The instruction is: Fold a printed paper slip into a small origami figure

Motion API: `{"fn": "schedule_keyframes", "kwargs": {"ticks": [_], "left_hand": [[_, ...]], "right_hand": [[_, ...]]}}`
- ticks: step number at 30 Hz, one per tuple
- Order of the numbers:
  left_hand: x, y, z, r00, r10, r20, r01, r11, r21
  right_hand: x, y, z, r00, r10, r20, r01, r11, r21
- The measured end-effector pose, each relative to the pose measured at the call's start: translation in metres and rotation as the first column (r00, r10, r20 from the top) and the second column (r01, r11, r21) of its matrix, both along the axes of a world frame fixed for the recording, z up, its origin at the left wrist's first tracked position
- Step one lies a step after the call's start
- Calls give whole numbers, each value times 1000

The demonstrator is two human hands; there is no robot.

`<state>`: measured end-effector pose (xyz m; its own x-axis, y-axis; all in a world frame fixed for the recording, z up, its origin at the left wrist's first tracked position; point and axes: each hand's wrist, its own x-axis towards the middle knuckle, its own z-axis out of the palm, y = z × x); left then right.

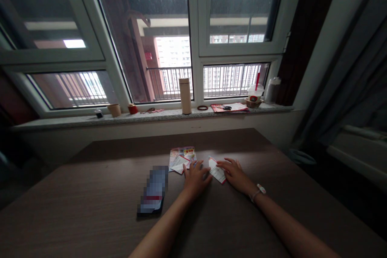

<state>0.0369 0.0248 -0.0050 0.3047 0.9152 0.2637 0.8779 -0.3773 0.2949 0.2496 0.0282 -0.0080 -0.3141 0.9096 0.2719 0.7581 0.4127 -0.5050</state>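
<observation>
A folded piece of white paper [217,171] with red edges lies on the brown table [99,193]. My right hand [237,175] rests on its right side, fingers stretched out over the edge. Just left of that paper is my left hand [196,178], its fingers spread, with the thumb close to the paper's left edge. Beyond my left fingertips, a second folded paper [180,164] lies on top of a colourful printed flyer [175,154]. My left hand partly covers these two. A phone [153,189], its screen blurred out, lies to the left of my left forearm.
Behind the table runs a stone windowsill [151,119]. On it stand a beige flask [185,96], a paper cup [114,110], a red spool [132,109], a beaded bracelet [202,108], scissors [226,107] on printed sheets, a drink cup with a straw [254,93] and a grey bottle [272,90].
</observation>
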Motion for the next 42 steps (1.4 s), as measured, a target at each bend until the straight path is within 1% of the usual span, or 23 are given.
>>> {"fn": "schedule_keyframes", "kwargs": {"ticks": [3, 5, 10, 14, 17, 21, 24, 29, 35, 37, 39, 42], "left_hand": [[1, -1, 2, 1000, 0, 8, 0, 1000, -1], [1, 0, 4, 1000, -9, 13, 9, 1000, 0], [0, 2, 2, 994, -108, 19, 109, 994, -15], [-2, 4, 0, 989, -138, 43, 140, 990, -34], [-2, 5, -1, 986, -156, 57, 158, 987, -28], [-2, 4, -2, 980, -195, 32, 194, 981, 30], [-1, 2, -1, 976, -217, 3, 216, 975, 41], [-2, -1, -1, 971, -238, -1, 238, 970, 50], [-1, -3, 3, 971, -238, -20, 238, 970, 38], [-1, -4, 5, 969, -246, -28, 247, 969, 30], [0, -5, 7, 967, -252, -29, 253, 967, 28], [0, -7, 8, 968, -248, -21, 249, 968, 26]], "right_hand": [[-2, -2, 5, 1000, -18, 13, 17, 996, 93], [-2, -4, 8, 1000, -13, 18, 11, 994, 108], [2, -5, 10, 1000, 6, 25, -7, 999, 53], [7, -5, 11, 998, 27, 52, -28, 999, 17], [10, -4, 11, 998, 44, 43, -45, 999, 17], [11, -2, 11, 998, 53, 38, -55, 998, 42], [11, -1, 10, 999, 44, 24, -45, 998, 52], [12, -1, 9, 999, 25, -22, -24, 998, 62], [11, 1, 6, 987, -80, -137, 94, 991, 99], [10, 2, 5, 980, -98, -172, 117, 987, 106], [9, 2, 5, 980, -92, -179, 114, 987, 117], [6, 0, 6, 988, -71, -139, 91, 986, 143]]}}
